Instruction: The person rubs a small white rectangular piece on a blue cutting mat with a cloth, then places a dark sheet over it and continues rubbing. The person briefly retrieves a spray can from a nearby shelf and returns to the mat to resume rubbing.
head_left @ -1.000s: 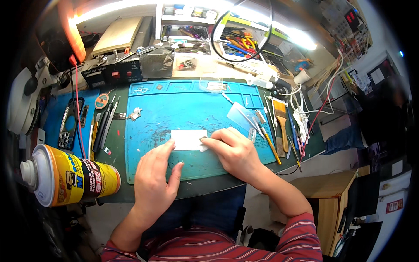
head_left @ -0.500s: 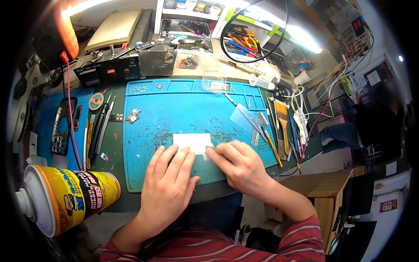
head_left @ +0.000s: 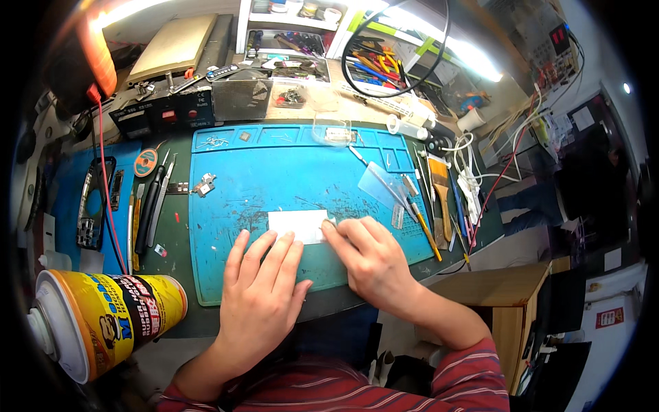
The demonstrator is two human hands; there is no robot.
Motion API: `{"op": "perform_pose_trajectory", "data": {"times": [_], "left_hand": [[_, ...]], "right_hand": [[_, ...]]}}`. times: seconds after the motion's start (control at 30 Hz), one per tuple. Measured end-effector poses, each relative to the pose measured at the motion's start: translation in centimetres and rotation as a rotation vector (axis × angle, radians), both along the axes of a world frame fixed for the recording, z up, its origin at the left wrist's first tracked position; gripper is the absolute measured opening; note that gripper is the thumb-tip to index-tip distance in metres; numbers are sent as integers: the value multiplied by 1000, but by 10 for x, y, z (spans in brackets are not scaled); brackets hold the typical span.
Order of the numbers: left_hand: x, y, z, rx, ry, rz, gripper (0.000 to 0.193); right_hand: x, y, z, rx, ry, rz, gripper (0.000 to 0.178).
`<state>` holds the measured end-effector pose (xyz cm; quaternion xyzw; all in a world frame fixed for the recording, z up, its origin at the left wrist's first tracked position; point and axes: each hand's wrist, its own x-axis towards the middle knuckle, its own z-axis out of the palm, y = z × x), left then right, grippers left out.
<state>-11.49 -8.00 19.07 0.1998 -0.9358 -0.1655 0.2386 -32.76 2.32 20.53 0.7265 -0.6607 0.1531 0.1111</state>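
See white card [head_left: 295, 223] lying flat near middle of blue silicone mat [head_left: 254, 182]. Find left hand [head_left: 264, 292] with fingers extended at card's 7 o'clock edge; apart from it, right hand [head_left: 374, 257] pinched on small grey piece [head_left: 332, 221], of unclear kind, at 3 o'clock edge. Looks light, thin, bendable; likely slides and creases easily, best taken by opposite edges. Log clear plastic dish [head_left: 317, 132] at mat's 12 o'clock, holding metallic part [head_left: 338, 134]; large yellow can [head_left: 154, 299] at 8 o'clock, with hidden contents.
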Motion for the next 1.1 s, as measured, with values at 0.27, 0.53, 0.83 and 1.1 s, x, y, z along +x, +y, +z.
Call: {"op": "perform_pose_trajectory", "data": {"times": [0.27, 0.53, 0.83, 1.1], "left_hand": [[-4, -2, 1, 1, 7, 5, 63], [0, 0, 2, -34, -31, -5, 59], [-1, 0, 1, -37, -24, -5, 60], [-2, 0, 1, -12, -13, 1, 62]], "right_hand": [[-3, -5, -1, -32, 54, -3, 45], [-3, -3, 5, 13, 79, 22, 47], [-8, -10, 6, 34, 24, 51, 46], [-23, -21, 11, 55, -20, 110, 54]]}}
